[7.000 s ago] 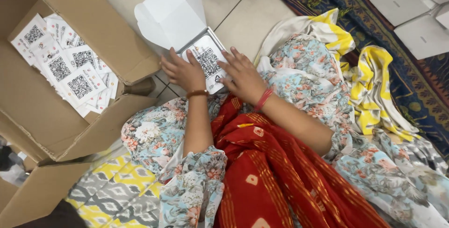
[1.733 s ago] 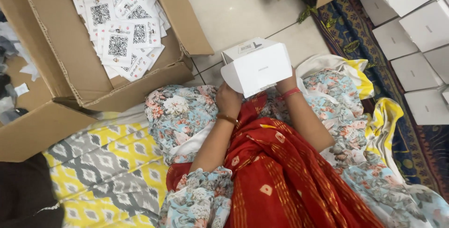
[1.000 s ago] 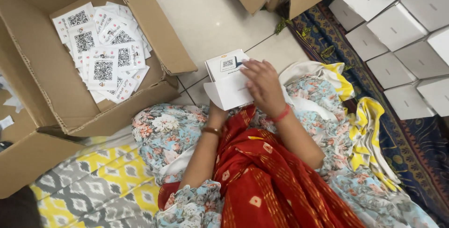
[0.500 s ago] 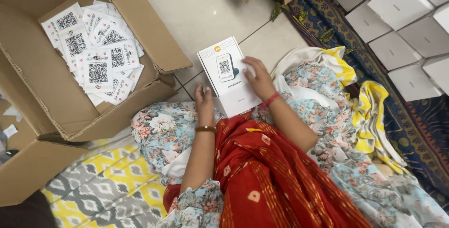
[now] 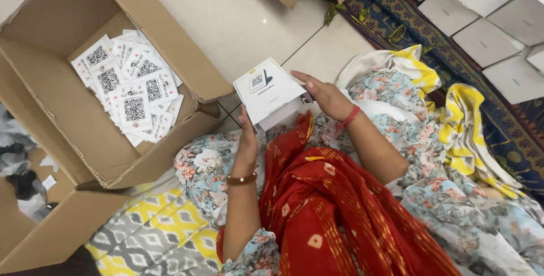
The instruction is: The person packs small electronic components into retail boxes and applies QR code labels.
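While a person sits on the floor, the head camera looks down on a small white box (image 5: pixel 271 92) held over the lap, tilted, its printed top face turned up. The left hand (image 5: pixel 247 137) grips the box from beneath at its 7 o'clock corner, fingers closed on the underside. The right hand (image 5: pixel 324 96) meets the box at its 3 o'clock edge, fingers stretched flat and together, thumb side against the lid. A brown bangle (image 5: pixel 241 179) circles the left wrist; a red thread band (image 5: pixel 348 118) circles the right. A red patterned scarf (image 5: pixel 334 208) lies across the lap at 6 o'clock of the box, over floral clothing.

At 9 o'clock of the box, just beside it, stands an open cardboard carton (image 5: pixel 68 55) holding a loose heap of white printed cards (image 5: pixel 133 92) with black square codes. More white boxes (image 5: pixel 487 9) lie in rows on a dark patterned rug (image 5: pixel 430 43) at 2 o'clock, well apart. A yellow and grey mat (image 5: pixel 158 225) shows at 7 o'clock. Pale floor tiles (image 5: pixel 249 15) lie beyond at 12 o'clock.
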